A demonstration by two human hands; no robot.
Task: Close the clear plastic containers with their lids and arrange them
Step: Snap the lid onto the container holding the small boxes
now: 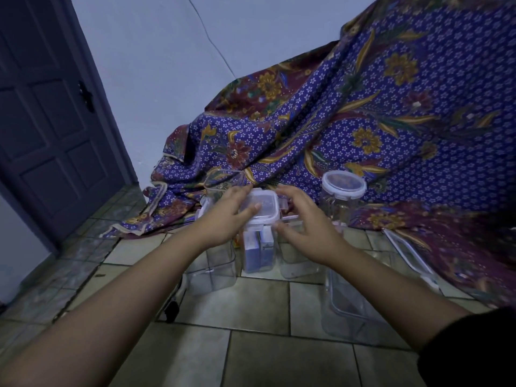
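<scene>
A tall clear square container [258, 255] with blue packets inside stands on the tiled floor, its white-rimmed lid [265, 209] resting on top. My left hand [227, 216] presses on the lid's left side, thumb on its top. My right hand [303, 219] holds the lid's right side near a raised latch flap. Open clear containers stand at its left [215, 269] and right [298, 263]. A round lidded jar [342, 196] stands behind at the right. Another open container [223, 182] sits behind my left hand.
A purple patterned cloth [377, 121] drapes over something along the back and right. A large clear box [351, 311] and a long lid [410, 255] lie at the right. A dark door [47, 121] is at the left. A black object [171, 311] sits beneath my left forearm.
</scene>
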